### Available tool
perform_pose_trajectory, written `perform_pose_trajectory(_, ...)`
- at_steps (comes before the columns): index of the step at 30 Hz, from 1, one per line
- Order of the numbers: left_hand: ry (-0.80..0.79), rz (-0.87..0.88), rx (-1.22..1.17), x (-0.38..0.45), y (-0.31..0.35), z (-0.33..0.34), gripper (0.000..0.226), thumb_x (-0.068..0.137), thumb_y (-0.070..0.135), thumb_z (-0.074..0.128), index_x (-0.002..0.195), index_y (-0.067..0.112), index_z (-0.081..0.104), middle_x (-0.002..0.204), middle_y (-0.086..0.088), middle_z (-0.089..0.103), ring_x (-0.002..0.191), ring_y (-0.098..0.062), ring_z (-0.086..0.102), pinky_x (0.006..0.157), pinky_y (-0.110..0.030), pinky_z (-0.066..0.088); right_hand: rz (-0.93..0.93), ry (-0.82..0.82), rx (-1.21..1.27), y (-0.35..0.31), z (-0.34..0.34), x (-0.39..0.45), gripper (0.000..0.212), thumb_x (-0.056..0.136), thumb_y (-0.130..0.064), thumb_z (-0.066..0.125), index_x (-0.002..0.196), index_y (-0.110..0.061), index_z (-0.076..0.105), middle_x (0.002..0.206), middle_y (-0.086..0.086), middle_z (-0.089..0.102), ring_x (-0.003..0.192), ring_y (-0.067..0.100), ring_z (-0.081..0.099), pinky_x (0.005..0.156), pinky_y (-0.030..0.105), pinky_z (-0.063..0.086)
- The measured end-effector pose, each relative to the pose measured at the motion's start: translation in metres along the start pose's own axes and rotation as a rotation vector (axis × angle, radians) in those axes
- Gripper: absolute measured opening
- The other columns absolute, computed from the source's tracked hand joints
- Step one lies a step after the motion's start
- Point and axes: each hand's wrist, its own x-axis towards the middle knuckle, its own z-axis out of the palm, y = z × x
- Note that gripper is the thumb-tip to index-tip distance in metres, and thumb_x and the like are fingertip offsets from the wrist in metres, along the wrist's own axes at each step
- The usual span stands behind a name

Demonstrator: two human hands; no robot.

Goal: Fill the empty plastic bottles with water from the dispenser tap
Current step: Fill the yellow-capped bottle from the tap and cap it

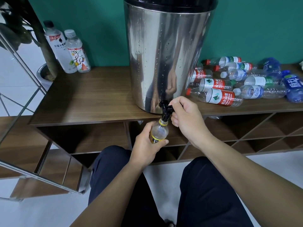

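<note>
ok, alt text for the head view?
Left hand holds a clear yellow-labelled plastic bottle under the steel dispenser's black tap; right hand grips its lever. Empty bottles lie right.

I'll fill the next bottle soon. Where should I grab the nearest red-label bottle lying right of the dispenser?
Probably round the labelled middle of the nearest red-label bottle, coming from above and the front. It lies on its side, cap toward the dispenser, its near side unobstructed, other bottles crowding behind.

Dispenser (pixel 165 54) top beyond upper edge
</note>
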Motion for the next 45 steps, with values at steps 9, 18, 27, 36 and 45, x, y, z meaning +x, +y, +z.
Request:
perform_pose_trajectory(9, -0.011, 0.013, -0.011, 0.0005, -0.0020, 0.0006, 0.067, 0.086, 0.021, 0.096, 0.140, 0.043, 0.064, 0.115, 0.009, 0.077, 0.094, -0.014, 0.069, 0.092, -0.055, 0.060, -0.011, -0.006, 0.005, 0.0001, -0.0001, 0.0001, 0.029, 0.116, -0.020, 0.051, 0.089, -0.016, 0.063, 0.060, -0.009, 0.038, 0.056, 0.013, 0.033, 0.054, 0.029, 0.030)
perform_pose_trajectory(18, -0.006, 0.009, -0.015, -0.0010, -0.0003, 0.0007, 0.065, 0.087, 0.016, 0.095, 0.139, 0.042, 0.065, 0.110, 0.008, 0.077, 0.088, -0.013, 0.067, 0.082, -0.046, 0.059, -0.004, -0.025, 0.015, 0.0004, -0.0009, -0.0001, 0.030, 0.116, -0.024, 0.051, 0.089, -0.024, 0.065, 0.062, -0.003, 0.038, 0.055, 0.015, 0.033, 0.052, 0.032, 0.027)
perform_pose_trajectory(27, 0.005, 0.025, 0.028, -0.0031, 0.0015, -0.0008, 0.065, 0.087, 0.017, 0.096, 0.136, 0.046, 0.065, 0.112, 0.012, 0.077, 0.088, -0.010, 0.068, 0.082, -0.042, 0.058, -0.006, -0.019, 0.015, 0.0014, -0.0009, -0.0001, 0.029, 0.116, -0.023, 0.050, 0.091, -0.021, 0.063, 0.061, -0.003, 0.035, 0.053, 0.015, 0.030, 0.051, 0.031, 0.026)
perform_pose_trajectory(36, 0.001, 0.016, 0.012, -0.0019, -0.0002, -0.0005, 0.065, 0.086, 0.019, 0.096, 0.138, 0.044, 0.065, 0.112, 0.010, 0.077, 0.086, -0.011, 0.066, 0.084, -0.046, 0.057, 0.004, -0.031, 0.034, 0.0005, -0.0013, -0.0001, 0.030, 0.116, -0.024, 0.051, 0.089, -0.024, 0.064, 0.063, 0.000, 0.034, 0.054, 0.016, 0.030, 0.050, 0.031, 0.025)
perform_pose_trajectory(45, 0.006, 0.014, 0.016, -0.0023, -0.0001, -0.0010, 0.065, 0.086, 0.021, 0.096, 0.139, 0.043, 0.064, 0.116, 0.009, 0.077, 0.091, -0.012, 0.069, 0.090, -0.053, 0.061, -0.046, -0.033, -0.092, -0.0032, -0.0043, -0.0036, 0.026, 0.118, -0.026, 0.047, 0.102, -0.017, 0.064, 0.061, 0.009, 0.048, 0.058, 0.028, 0.046, 0.058, 0.042, 0.042)
